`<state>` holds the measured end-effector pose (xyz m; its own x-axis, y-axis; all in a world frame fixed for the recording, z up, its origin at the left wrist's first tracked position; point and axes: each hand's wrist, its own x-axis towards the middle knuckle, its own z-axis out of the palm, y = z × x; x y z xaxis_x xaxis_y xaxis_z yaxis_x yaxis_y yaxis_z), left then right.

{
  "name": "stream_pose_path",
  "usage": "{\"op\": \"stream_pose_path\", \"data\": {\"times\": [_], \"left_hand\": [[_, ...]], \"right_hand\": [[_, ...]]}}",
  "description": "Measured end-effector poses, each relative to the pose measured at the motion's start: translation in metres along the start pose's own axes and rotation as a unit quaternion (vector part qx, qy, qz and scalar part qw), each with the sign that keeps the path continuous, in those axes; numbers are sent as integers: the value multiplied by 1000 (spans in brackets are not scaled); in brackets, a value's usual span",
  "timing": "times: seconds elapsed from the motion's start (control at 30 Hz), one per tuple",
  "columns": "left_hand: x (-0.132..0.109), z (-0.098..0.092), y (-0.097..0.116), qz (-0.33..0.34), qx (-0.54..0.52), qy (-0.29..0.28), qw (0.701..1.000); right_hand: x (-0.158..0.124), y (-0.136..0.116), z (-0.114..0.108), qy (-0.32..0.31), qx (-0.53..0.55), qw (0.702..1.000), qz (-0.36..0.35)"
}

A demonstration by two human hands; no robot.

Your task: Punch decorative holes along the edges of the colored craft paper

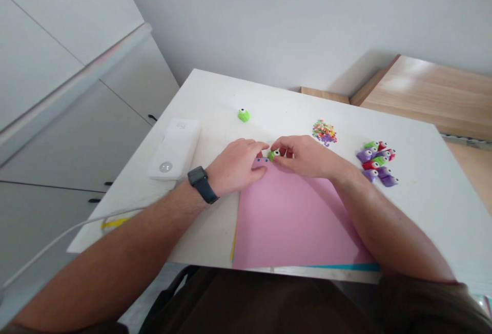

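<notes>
A pink sheet of paper (292, 216) lies along the near edge of the white table. At its far left corner, my left hand (242, 162) rests with thumb and index finger apart, and a watch is on that wrist. Two small blue dots show at the paper's top edge between those fingers. My right hand (302, 154) pinches a small green piece with a googly eye (273, 155) at the same edge. Its underside is hidden by the fingers. Another green googly-eyed piece (243, 115) sits farther back on the table.
A pile of tiny multicoloured bits (325, 132) lies beyond my right hand. Several purple, red and green googly-eyed pieces (378, 162) cluster to the right. A white box-shaped device (175, 149) stands at left, near a white cable (77, 226). Blue and yellow sheets peek from under the pink one.
</notes>
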<state>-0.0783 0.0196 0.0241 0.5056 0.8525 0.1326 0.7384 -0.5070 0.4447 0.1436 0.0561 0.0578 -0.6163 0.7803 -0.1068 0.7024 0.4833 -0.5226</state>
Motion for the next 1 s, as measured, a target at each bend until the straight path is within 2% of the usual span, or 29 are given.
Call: {"op": "stream_pose_path", "data": {"times": [0.53,0.83,1.0], "left_hand": [[1,0,2,-12,-25,-6,1000],[0,-2,4,-18,-46,-31,998],[-1,-1,3,-31,-45,-32,998]], "right_hand": [[2,0,-4,42,-26,997,54],[8,13,1,59,-128,988,67],[5,9,3,113,-139,983,43]]}}
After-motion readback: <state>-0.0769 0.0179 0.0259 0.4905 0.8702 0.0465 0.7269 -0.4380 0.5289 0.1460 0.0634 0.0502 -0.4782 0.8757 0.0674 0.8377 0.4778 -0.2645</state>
